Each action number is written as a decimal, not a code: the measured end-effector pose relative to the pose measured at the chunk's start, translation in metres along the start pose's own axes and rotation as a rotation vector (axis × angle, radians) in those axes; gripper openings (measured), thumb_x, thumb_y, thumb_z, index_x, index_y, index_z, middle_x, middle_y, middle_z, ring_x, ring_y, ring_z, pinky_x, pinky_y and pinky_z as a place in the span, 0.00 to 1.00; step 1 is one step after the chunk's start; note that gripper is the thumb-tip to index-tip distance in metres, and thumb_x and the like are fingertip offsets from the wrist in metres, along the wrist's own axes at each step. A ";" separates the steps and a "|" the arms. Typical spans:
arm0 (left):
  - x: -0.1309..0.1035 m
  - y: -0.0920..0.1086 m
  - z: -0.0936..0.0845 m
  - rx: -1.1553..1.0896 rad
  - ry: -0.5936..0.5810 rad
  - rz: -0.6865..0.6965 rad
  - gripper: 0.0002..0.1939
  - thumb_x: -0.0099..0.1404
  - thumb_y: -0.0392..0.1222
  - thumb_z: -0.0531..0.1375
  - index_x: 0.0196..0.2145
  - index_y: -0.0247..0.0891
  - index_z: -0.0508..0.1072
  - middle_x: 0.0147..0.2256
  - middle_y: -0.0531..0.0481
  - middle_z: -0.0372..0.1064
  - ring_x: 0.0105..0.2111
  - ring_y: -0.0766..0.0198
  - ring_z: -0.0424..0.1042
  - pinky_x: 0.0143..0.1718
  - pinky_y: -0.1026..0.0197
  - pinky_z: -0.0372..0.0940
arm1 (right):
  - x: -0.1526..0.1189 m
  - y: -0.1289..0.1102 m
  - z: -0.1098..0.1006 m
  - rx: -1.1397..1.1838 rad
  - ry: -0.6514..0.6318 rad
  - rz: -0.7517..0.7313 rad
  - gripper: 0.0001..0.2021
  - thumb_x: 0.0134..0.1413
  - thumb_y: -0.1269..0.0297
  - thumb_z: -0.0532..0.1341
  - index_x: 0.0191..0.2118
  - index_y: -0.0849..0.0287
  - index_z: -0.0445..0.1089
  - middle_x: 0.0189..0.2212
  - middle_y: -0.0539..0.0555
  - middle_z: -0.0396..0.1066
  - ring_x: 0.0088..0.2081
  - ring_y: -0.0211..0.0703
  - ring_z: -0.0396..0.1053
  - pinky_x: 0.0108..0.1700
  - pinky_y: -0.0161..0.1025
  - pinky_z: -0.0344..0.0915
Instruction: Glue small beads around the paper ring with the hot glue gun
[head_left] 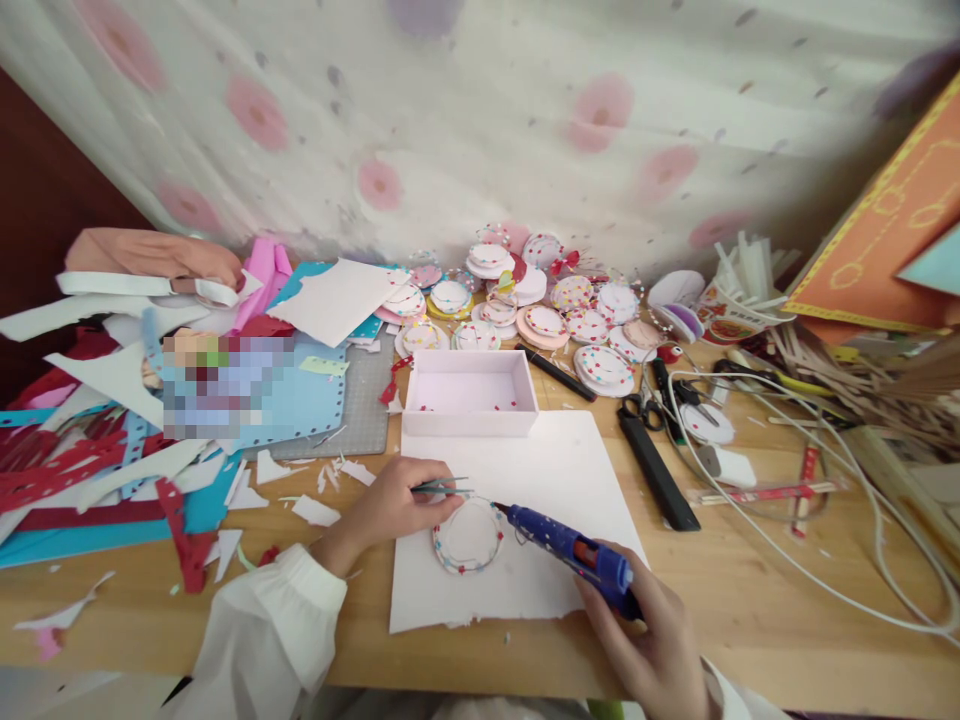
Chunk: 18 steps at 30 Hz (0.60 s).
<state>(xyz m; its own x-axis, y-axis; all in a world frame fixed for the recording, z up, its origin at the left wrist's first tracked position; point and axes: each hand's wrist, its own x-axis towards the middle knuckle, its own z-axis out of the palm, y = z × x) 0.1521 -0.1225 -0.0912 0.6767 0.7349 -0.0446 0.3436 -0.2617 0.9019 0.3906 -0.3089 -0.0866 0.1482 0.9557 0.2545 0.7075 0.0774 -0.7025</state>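
My left hand (409, 505) pinches a pair of thin tweezers (442, 487), whose tips point right, above a round white piece (468, 536) edged with red and blue beads. A blue glue gun (562, 545) is gripped in my right hand (649, 630), its dark nozzle at the upper right edge of the round piece. Beneath them lies a white sheet of paper (555, 490). On the sheet's back edge stands a white open box (471, 423) with a few small red bits inside. Whether the tweezers hold anything is too small to tell.
Several beaded round pieces (604, 370) crowd the back. Paper scraps (97, 470) and a grey cutting mat (367, 400) lie left. To the right are scissors (641, 412), a black case (660, 475), a looping white cable (832, 590) and a cup of glue sticks (739, 305).
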 end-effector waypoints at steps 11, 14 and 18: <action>0.000 0.001 -0.001 0.009 -0.002 -0.002 0.09 0.58 0.44 0.62 0.29 0.35 0.76 0.24 0.51 0.71 0.24 0.67 0.68 0.26 0.70 0.67 | 0.001 -0.002 -0.001 -0.016 0.010 -0.009 0.11 0.58 0.66 0.58 0.47 0.57 0.63 0.31 0.55 0.73 0.28 0.44 0.73 0.29 0.35 0.70; 0.000 0.002 -0.001 0.014 0.001 -0.003 0.09 0.58 0.45 0.62 0.29 0.35 0.76 0.25 0.51 0.71 0.25 0.67 0.69 0.26 0.70 0.67 | 0.000 -0.002 0.000 -0.006 -0.002 -0.012 0.11 0.58 0.66 0.57 0.47 0.57 0.63 0.30 0.55 0.73 0.27 0.43 0.72 0.28 0.34 0.70; 0.000 0.002 0.000 0.020 0.006 0.007 0.09 0.58 0.45 0.62 0.29 0.35 0.76 0.25 0.51 0.72 0.25 0.67 0.68 0.26 0.69 0.67 | 0.001 -0.002 0.001 0.014 -0.017 -0.011 0.11 0.58 0.67 0.57 0.48 0.57 0.63 0.31 0.55 0.73 0.28 0.42 0.73 0.29 0.33 0.70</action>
<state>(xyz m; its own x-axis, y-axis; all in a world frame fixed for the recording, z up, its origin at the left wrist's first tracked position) 0.1523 -0.1229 -0.0896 0.6754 0.7365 -0.0359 0.3521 -0.2794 0.8933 0.3885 -0.3076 -0.0852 0.1286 0.9595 0.2508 0.6996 0.0915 -0.7087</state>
